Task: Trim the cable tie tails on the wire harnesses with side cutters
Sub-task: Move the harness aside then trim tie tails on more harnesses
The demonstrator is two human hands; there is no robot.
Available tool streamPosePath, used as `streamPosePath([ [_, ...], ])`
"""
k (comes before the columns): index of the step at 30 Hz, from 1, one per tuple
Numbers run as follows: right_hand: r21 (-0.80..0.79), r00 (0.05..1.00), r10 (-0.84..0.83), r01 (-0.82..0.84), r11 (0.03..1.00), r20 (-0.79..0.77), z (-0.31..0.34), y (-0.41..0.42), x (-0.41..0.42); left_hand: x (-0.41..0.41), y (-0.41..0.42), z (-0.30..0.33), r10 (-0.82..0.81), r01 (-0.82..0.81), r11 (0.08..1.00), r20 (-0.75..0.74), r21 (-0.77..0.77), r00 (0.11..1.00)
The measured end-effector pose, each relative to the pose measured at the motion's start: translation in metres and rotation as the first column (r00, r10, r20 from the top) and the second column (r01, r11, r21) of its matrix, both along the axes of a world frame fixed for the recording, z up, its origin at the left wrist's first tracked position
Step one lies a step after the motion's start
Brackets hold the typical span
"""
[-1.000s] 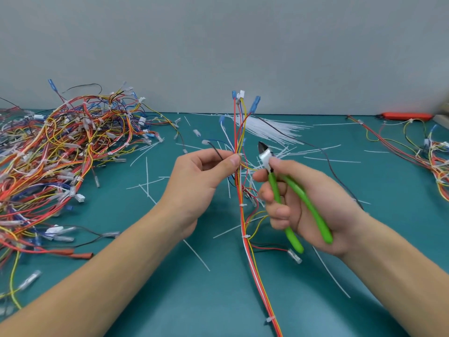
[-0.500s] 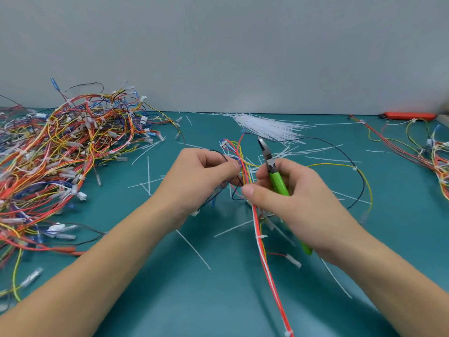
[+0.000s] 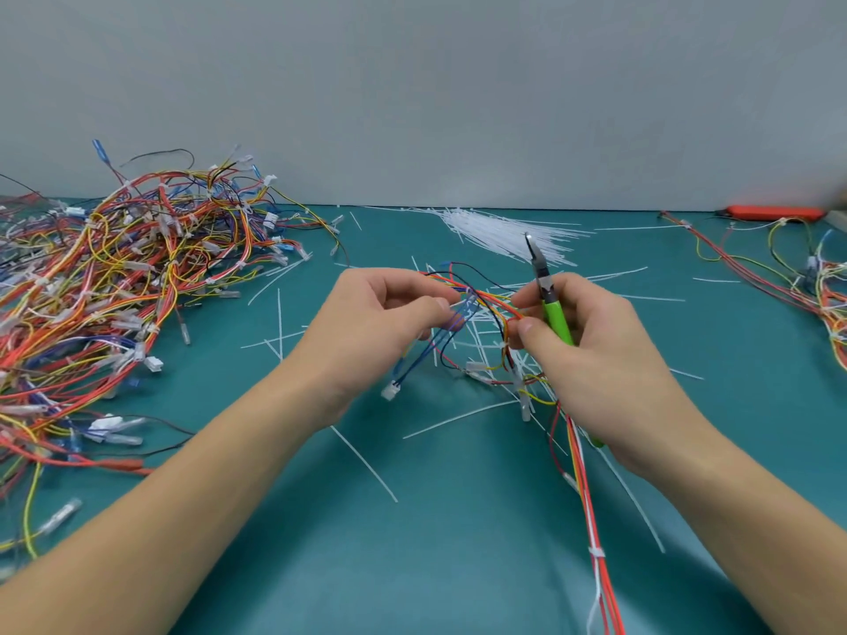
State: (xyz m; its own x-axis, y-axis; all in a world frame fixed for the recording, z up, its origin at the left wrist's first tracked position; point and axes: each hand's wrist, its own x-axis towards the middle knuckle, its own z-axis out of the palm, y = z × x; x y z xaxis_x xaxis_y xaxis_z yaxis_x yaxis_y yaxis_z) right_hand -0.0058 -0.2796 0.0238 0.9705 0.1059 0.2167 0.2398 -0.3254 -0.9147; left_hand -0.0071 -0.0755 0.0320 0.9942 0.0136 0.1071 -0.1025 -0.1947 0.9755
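Note:
A wire harness (image 3: 486, 304) of red, orange, yellow, blue and black wires stretches between my two hands above the teal table. My left hand (image 3: 376, 327) pinches its left part, with blue wires and a white connector (image 3: 389, 390) hanging below. My right hand (image 3: 591, 355) holds the green-handled side cutters (image 3: 547, 295), jaws pointing up and away, while its thumb and forefinger also pinch the harness. The rest of the harness (image 3: 591, 520) runs down toward me, bound with small white cable ties.
A big heap of harnesses (image 3: 114, 291) fills the left side. A bundle of white cable ties (image 3: 499, 231) lies at the back centre, and cut tails (image 3: 362, 460) litter the mat. More harnesses (image 3: 806, 286) and an orange tool (image 3: 770, 212) sit at the right.
The harness, upright a second ago, has been lowered and bent sideways between my hands. My right hand turned over the cutters and its fingers took hold of the wires.

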Motion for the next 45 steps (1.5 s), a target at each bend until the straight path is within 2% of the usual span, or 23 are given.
streamPosePath([
  [3,-0.006,1.000,-0.006,0.006,1.000,-0.008,0.002,-0.004,0.003,0.001,0.002,-0.001,-0.002,0.002,1.000,0.040,-0.003,0.999],
  [5,0.059,0.997,0.013,-0.008,0.998,-0.081,0.004,-0.005,0.004,-0.001,0.003,-0.001,-0.037,0.037,0.999,0.070,0.001,0.997],
  [6,0.095,0.992,0.025,-0.013,0.995,-0.121,0.004,-0.005,0.005,-0.002,0.003,-0.002,-0.059,0.056,0.998,0.095,0.037,0.994],
  [8,0.148,0.984,0.044,-0.018,0.989,-0.171,0.005,-0.006,0.006,-0.004,0.001,-0.005,-0.103,0.051,0.969,0.207,0.243,0.973],
  [10,0.181,0.978,0.068,-0.032,0.983,-0.196,0.005,-0.008,0.008,-0.006,-0.004,-0.008,-0.135,-0.058,0.887,0.378,0.458,0.916],
  [14,0.283,0.960,0.127,-0.053,0.958,-0.248,0.008,-0.009,0.008,-0.006,-0.007,-0.012,-0.135,-0.302,0.762,0.597,0.573,0.791],
  [17,0.387,0.930,0.186,-0.051,0.921,-0.318,0.008,-0.011,0.011,-0.004,-0.002,-0.014,-0.142,-0.289,0.747,0.569,0.598,0.810],
  [21,0.531,0.859,0.300,-0.040,0.847,-0.415,0.010,-0.010,0.011,-0.010,-0.007,-0.014,-0.154,-0.289,0.681,0.517,0.673,0.842],
  [24,0.730,0.756,0.457,0.040,0.683,-0.468,0.008,-0.008,0.011,-0.014,-0.015,-0.014,-0.187,-0.338,0.666,0.587,0.665,0.788],
  [26,0.794,0.703,0.516,0.114,0.597,-0.488,0.005,-0.006,0.012,-0.017,-0.019,-0.014,-0.160,-0.363,0.682,0.614,0.635,0.773],
  [28,0.805,0.687,0.524,0.154,0.573,-0.504,0.003,-0.005,0.013,-0.020,-0.022,-0.011,-0.115,-0.427,0.680,0.661,0.596,0.741],
  [31,0.816,0.671,0.540,0.174,0.552,-0.508,0.003,-0.003,0.012,-0.024,-0.026,-0.003,-0.097,-0.548,0.659,0.781,0.515,0.618],
  [32,0.815,0.666,0.544,0.171,0.554,-0.510,0.004,-0.002,0.012,-0.025,-0.028,-0.002,-0.107,-0.547,0.661,0.786,0.514,0.609],
  [33,0.816,0.663,0.547,0.174,0.551,-0.511,0.004,-0.002,0.011,-0.027,-0.030,-0.003,-0.109,-0.517,0.664,0.754,0.540,0.647],
  [35,0.819,0.666,0.547,0.176,0.546,-0.508,0.003,-0.002,0.012,-0.030,-0.035,-0.006,-0.078,-0.423,0.657,0.615,0.624,0.785],
  [37,0.819,0.661,0.559,0.151,0.554,-0.500,0.005,-0.002,0.011,-0.030,-0.038,-0.013,-0.030,-0.382,0.622,0.509,0.684,0.860],
  [39,0.825,0.647,0.586,0.122,0.552,-0.487,0.005,-0.001,0.008,-0.027,-0.039,-0.017,0.030,-0.355,0.653,0.445,0.669,0.895],
  [41,0.836,0.632,0.611,0.110,0.537,-0.476,0.003,0.000,0.007,-0.023,-0.039,-0.021,0.063,-0.327,0.730,0.418,0.599,0.906],
  [42,0.823,0.636,0.603,0.092,0.560,-0.481,0.001,0.001,0.007,-0.022,-0.039,-0.023,0.064,-0.310,0.770,0.416,0.558,0.907],
  [45,0.686,0.721,0.457,0.033,0.727,-0.520,-0.004,0.000,0.009,-0.021,-0.037,-0.029,0.031,-0.253,0.844,0.427,0.473,0.904],
])
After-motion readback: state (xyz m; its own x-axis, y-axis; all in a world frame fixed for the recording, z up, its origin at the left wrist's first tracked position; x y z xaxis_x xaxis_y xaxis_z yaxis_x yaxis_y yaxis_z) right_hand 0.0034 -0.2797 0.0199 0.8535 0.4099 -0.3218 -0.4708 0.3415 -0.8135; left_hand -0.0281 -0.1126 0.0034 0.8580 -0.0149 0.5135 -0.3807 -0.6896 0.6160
